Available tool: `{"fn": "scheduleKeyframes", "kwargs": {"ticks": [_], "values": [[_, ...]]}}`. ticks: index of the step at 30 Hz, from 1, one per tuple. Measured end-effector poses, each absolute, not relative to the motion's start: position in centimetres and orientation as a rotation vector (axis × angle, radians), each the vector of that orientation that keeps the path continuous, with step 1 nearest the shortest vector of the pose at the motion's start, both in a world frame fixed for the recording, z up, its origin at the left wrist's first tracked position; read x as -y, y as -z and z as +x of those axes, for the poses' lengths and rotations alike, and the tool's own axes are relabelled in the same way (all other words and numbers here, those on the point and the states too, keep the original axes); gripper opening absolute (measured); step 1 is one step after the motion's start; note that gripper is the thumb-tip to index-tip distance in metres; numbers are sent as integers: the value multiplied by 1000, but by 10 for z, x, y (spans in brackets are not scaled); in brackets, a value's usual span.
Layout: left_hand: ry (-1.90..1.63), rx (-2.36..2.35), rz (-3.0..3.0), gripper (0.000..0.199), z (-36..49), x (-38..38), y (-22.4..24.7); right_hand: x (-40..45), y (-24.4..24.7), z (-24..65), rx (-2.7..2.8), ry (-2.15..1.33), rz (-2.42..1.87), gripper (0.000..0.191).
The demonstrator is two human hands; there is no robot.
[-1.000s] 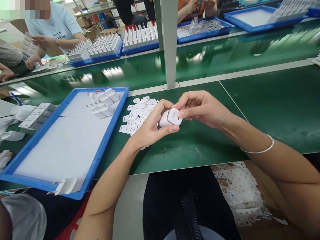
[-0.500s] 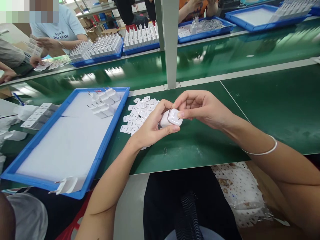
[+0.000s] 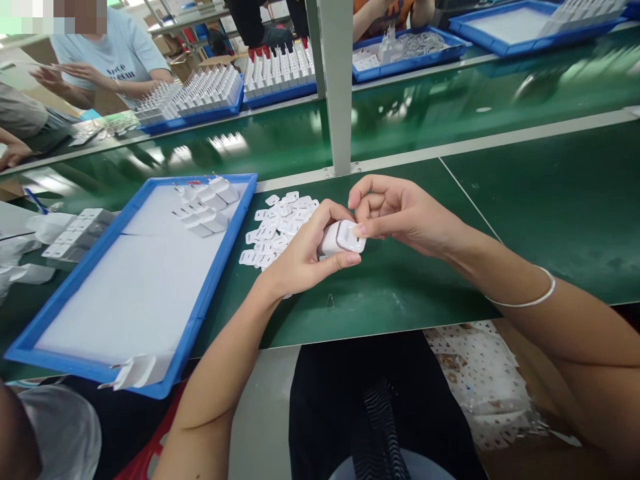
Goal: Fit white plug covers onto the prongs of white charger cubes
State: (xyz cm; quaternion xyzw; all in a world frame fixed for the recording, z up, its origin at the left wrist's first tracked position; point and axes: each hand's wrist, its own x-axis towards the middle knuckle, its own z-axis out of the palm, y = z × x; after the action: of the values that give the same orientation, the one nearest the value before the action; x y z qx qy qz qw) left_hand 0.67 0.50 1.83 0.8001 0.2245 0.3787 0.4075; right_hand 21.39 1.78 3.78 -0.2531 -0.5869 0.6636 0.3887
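The charger (image 3: 343, 238) between your fingers is white plastic, smooth with a soft gloss; the face turned toward you catches the light. Under it your counter (image 3: 400, 293) is covered in a green mat, smooth and faintly shiny, scuffed pale in places. The labels (image 3: 275, 227) heaped just behind look like thin white paper or film, flat and matt. Your blue tray (image 3: 220, 253) is moulded plastic with a matt white liner. The bangle (image 3: 530, 300) on your wrist is bright polished metal. The post (image 3: 337, 87) ahead is grey painted metal, dull.
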Motion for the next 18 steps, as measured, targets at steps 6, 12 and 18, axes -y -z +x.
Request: {"fn": "scheduleKeyframes", "kwargs": {"ticks": [6, 12, 18], "values": [[-934, -592, 2042, 36, 8, -6, -18, -17, -38, 214, 1506, -1670, -673, 29], [-948, -579, 2055, 39, 8, -6, -17, -18, -40, 215, 1575, -1573, -659, 27], [-934, -618, 1989, 45, 8, -6, -16, -16, -44, 216, 1665, -1454, -642, 30]]}}
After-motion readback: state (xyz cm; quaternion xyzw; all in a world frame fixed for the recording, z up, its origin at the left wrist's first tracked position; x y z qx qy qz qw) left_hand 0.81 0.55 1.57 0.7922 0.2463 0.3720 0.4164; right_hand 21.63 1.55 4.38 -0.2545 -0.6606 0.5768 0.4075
